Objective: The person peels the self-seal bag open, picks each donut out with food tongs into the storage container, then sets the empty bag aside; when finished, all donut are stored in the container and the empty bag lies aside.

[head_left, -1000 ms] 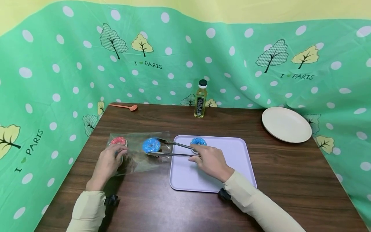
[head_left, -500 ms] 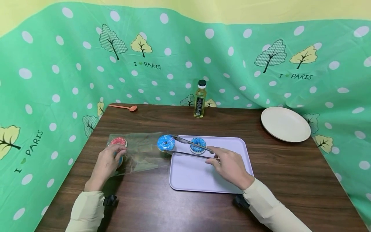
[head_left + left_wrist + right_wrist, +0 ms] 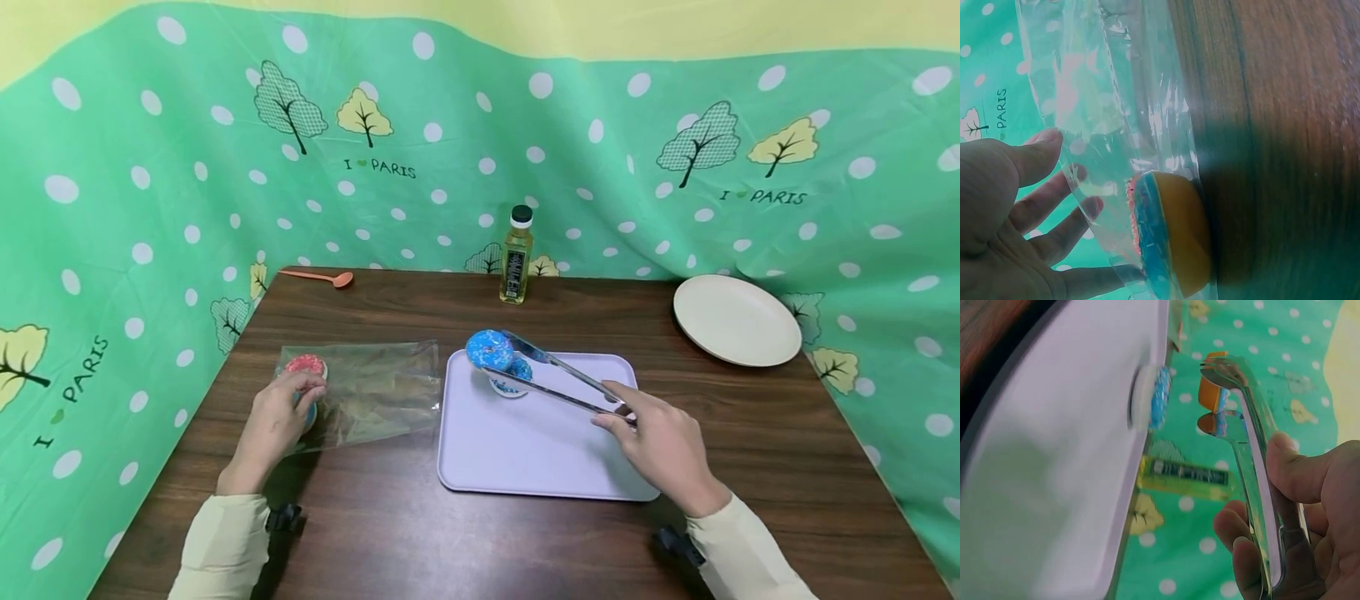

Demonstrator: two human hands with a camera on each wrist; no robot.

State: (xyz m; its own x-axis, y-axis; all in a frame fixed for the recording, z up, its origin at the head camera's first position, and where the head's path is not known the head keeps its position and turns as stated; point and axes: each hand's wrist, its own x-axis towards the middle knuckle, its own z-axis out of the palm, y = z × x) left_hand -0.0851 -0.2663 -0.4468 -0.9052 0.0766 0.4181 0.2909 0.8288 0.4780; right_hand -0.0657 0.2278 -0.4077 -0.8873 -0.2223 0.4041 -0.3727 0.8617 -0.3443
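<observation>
My right hand [image 3: 667, 442] grips metal tongs [image 3: 564, 367], whose tips clasp a blue-iced donut [image 3: 489, 348] with sprinkles. In the head view that donut overlaps another blue sprinkled donut [image 3: 522, 367], which lies on the lilac tray [image 3: 540, 450]; the right wrist view shows the clasped donut raised apart from the tray. On the left, my left hand [image 3: 270, 425] pinches the edge of a clear plastic bag [image 3: 386, 392] between thumb and fingers. Inside the bag are a pink-iced donut [image 3: 306, 364] and a blue-iced donut [image 3: 1182, 231], partly hidden behind the hand in the head view.
Behind the tray stands a bottle of yellow liquid [image 3: 516, 262] with a dark cap. An orange spoon [image 3: 341, 279] lies at the back left, and a white plate [image 3: 737, 321] at the back right. Dotted green cloth [image 3: 465, 108] hangs around the dark wooden table [image 3: 405, 533].
The tongs have drawn the blue donut rightward from over the bag to above the tray's back left, the right hand moving right with them. The left hand stays at the bag.
</observation>
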